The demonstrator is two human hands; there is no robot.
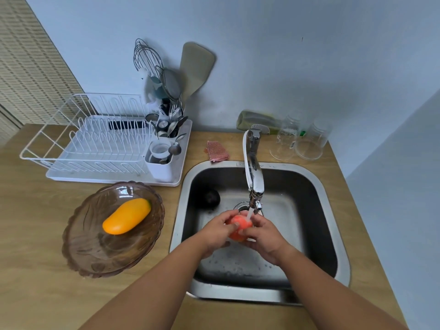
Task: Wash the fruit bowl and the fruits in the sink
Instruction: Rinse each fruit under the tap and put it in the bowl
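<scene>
Your left hand point(217, 231) and right hand point(264, 236) both cup a red-orange fruit point(239, 226) over the sink point(338, 234), fingers curled closed around it, directly under the running faucet point(254, 177); the stream hits its top. The fruit's axis cannot be read, as it is mostly covered. Both forearms reach in from the bottom edge, converging. A dark fruit point(210, 198) sits at the basin's back left. On the tabletop point(35, 294), left of the sink, the brown glass bowl point(95, 253) holds a mango point(127, 216), long axis running lower left to upper right.
</scene>
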